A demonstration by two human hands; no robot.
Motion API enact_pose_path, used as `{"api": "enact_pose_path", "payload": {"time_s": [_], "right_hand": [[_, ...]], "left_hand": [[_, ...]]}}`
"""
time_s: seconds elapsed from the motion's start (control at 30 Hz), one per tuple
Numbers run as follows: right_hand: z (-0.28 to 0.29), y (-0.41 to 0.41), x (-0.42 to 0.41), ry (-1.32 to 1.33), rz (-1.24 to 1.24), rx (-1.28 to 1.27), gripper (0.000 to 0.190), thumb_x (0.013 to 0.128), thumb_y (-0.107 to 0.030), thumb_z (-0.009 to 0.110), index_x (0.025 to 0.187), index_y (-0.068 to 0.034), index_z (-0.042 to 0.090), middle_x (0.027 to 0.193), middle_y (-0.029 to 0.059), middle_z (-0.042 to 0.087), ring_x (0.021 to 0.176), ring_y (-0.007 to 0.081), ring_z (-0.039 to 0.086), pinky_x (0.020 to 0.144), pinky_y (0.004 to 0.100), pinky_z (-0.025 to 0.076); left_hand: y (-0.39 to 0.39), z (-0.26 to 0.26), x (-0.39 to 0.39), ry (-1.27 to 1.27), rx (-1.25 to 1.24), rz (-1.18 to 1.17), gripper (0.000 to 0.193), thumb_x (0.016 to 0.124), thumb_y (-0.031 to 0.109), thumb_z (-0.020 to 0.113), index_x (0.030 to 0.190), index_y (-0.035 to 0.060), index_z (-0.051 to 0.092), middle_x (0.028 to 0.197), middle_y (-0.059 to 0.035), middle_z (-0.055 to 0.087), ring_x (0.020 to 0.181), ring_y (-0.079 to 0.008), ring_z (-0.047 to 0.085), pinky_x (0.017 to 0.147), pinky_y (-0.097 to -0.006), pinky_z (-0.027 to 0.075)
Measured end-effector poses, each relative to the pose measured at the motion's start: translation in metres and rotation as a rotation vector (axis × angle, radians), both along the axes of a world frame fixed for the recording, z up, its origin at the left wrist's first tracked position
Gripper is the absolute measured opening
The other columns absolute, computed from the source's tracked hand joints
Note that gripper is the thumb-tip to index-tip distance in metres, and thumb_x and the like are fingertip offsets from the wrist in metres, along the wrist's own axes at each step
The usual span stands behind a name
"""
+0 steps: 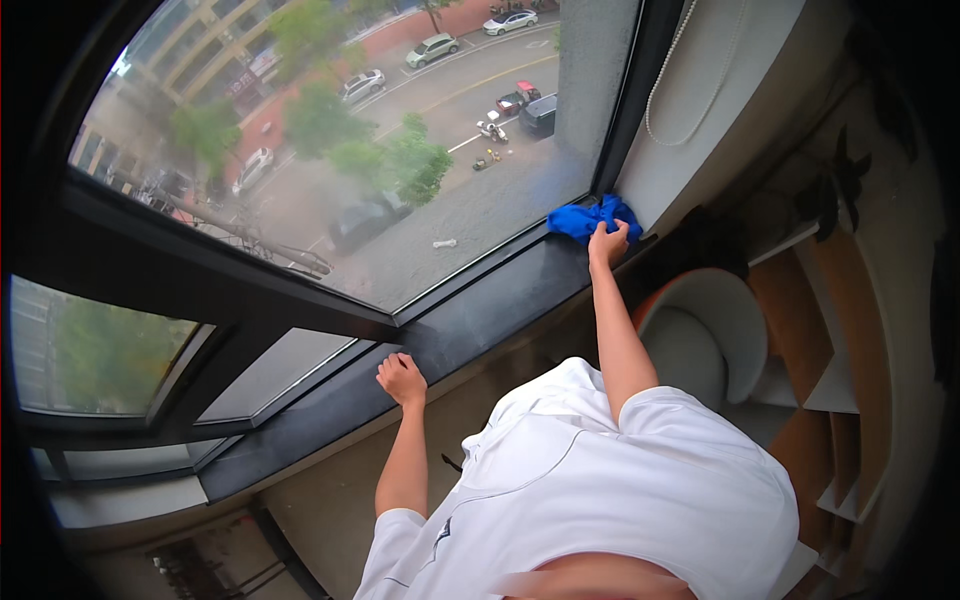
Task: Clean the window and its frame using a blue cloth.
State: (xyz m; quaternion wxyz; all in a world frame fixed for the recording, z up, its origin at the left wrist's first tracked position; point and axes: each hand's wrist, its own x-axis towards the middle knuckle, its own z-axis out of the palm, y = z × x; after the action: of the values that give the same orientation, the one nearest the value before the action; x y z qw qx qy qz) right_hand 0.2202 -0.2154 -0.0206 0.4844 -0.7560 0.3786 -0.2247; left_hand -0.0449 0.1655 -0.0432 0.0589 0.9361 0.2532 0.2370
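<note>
My right hand [609, 241] grips a bunched blue cloth [576, 222] at the right-hand corner of the dark windowsill [495, 292], where the window frame meets the white side wall. Part of the cloth hangs free to the left of my fingers. Loosely curled, my left hand [403, 379] is at the sill's inner edge, near the upright frame bar, with no object visible in it; whether it touches the sill is unclear. Beyond the sill rises a large window pane [450, 187], with a street and parked cars outside.
A white beaded blind chain [664, 139] hangs at the upper right. Below the sill on the right stand a rounded grey chair [686, 345] and a wooden shelf unit with white boards [847, 337]. Smaller panes in dark frames [277, 375] lie to the left.
</note>
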Motion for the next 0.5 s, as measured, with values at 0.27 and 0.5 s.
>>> {"api": "enact_pose_path", "payload": {"time_s": [0.27,0.5], "right_hand": [[0.004,0.036,0.025,-0.151,0.422,0.219,0.037,0.087,-0.02,0.068,0.118,-0.006,0.052,0.1,0.0184,0.061,0.083,0.0279,0.063,0.074,0.0376,0.051],[0.031,0.031,-0.01,0.185,0.395,-0.587,0.047,0.08,-0.037,0.072,0.123,-0.026,0.057,0.12,0.0223,0.044,0.105,0.0409,0.046,0.089,0.0478,0.043]], "left_hand": [[-0.002,-0.005,0.006,0.101,0.066,0.026,0.021,0.092,0.021,0.049,0.083,0.0032,0.057,0.084,-0.0124,0.058,0.082,-0.0323,0.053,0.075,-0.0449,0.04],[0.001,-0.003,0.007,0.16,0.091,0.032,0.021,0.092,0.021,0.048,0.083,0.003,0.055,0.085,-0.0135,0.058,0.084,-0.0337,0.054,0.075,-0.0456,0.04]]}}
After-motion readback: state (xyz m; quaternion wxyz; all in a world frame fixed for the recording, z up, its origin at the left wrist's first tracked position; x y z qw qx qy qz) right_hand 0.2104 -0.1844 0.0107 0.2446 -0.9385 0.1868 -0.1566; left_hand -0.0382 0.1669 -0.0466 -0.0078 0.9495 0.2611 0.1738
